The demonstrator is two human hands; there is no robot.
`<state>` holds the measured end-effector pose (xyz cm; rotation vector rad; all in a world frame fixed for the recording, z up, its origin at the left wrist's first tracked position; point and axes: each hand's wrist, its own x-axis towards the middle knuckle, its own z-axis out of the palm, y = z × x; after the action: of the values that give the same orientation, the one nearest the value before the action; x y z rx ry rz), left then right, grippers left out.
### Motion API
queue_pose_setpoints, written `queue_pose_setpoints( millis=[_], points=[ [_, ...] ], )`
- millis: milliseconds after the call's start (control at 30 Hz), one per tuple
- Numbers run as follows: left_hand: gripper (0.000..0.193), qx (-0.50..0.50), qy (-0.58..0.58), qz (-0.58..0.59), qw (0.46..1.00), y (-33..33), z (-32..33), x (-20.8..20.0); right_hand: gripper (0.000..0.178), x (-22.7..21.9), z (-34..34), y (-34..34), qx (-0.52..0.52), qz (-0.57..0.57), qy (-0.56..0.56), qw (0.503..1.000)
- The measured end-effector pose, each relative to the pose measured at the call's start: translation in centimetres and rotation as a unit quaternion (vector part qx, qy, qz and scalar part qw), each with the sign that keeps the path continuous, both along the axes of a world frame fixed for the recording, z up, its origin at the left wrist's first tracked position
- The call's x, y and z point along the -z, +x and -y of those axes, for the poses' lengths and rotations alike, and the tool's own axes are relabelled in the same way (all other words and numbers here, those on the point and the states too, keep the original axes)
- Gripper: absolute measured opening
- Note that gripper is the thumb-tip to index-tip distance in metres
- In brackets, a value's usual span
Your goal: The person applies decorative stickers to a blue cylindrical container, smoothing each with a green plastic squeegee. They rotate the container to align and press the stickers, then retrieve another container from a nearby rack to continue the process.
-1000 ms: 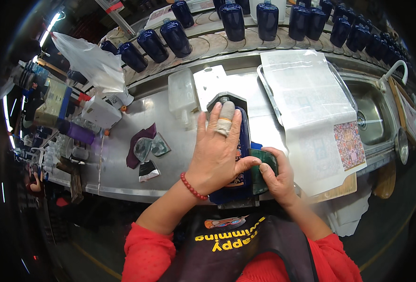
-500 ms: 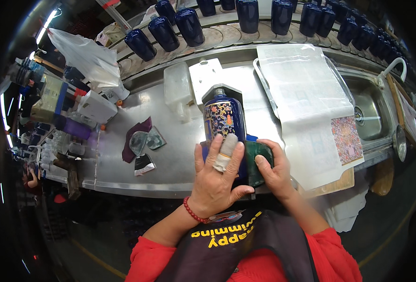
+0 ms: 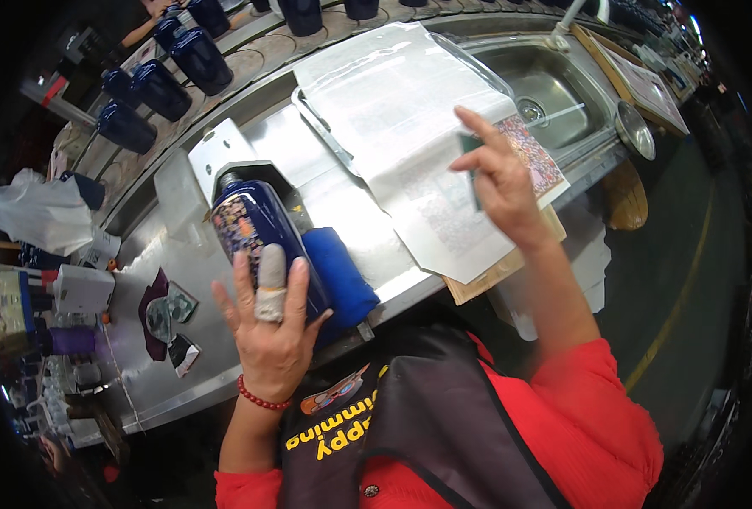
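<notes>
A dark blue glass bottle [image 3: 278, 222] with a colourful floral pattern lies on its side, its neck in a notched metal holder [image 3: 261, 168]. My left hand [image 3: 270, 339] rests on its lower part, fingers spread flat; one finger wears a whitish cover and tape. Raised over white sheets [image 3: 393, 102], my right hand [image 3: 505, 191] has its fingers bent around a dark green flat piece [image 3: 471, 174], partly hidden by them. A printed floral sheet [image 3: 533, 157] shows beside that hand. A blue folded cloth [image 3: 339, 276] lies right of the bottle.
Blue bottles [image 3: 199, 64] stand along a conveyor [image 3: 261, 55] at the back. A steel sink [image 3: 554, 93] is at the right. Dark and green scraps [image 3: 170, 314] lie on the metal table at the left. A wooden board [image 3: 469, 288] sits under the sheets' front edge.
My right hand has left the bottle's side and moved up and right over the sheets with the green piece, uncovering the blue cloth. My left hand stays on the bottle. The view has turned right.
</notes>
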<state>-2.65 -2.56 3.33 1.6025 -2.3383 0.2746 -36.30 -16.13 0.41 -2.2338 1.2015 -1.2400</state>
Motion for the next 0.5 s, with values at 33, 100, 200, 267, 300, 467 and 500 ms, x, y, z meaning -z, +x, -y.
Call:
queue_pose_setpoints(
  millis=[33, 100, 200, 267, 300, 467, 500],
  points=[
    [0.076, -0.006, -0.024, -0.026, 0.999, 0.4, -0.3, 0.5, 0.027, 0.2, 1.0, -2.8, 0.027, -0.014, 0.012, 0.999],
    [0.076, -0.015, -0.068, -0.106, 0.992, 0.9, -1.0, 1.6, 0.027, 1.3, 4.4, -8.0, 0.142, -0.093, 0.026, 0.985],
    [0.077, -0.032, -0.07, -0.175, 0.982, 1.2, -1.8, 3.6, 0.028, 4.2, 8.8, -14.0, 0.268, -0.224, 0.151, 0.925],
    [0.077, -0.055, -0.058, -0.157, 0.984, 1.5, -2.2, 4.2, 0.04, 5.3, 11.7, -16.6, 0.193, -0.167, 0.255, 0.933],
    [0.078, -0.067, -0.052, -0.149, 0.985, 1.6, -2.4, 4.3, 0.048, 5.8, 12.6, -17.5, 0.173, -0.14, 0.326, 0.919],
    [0.073, -0.08, -0.037, -0.151, 0.985, 1.3, -2.7, 4.3, 0.051, 6.4, 14.8, -18.6, 0.122, -0.08, 0.396, 0.907],
    [0.074, -0.083, -0.043, -0.152, 0.984, 1.2, -2.7, 4.4, 0.05, 6.4, 15.0, -18.7, 0.092, -0.038, 0.427, 0.899]
  ],
)
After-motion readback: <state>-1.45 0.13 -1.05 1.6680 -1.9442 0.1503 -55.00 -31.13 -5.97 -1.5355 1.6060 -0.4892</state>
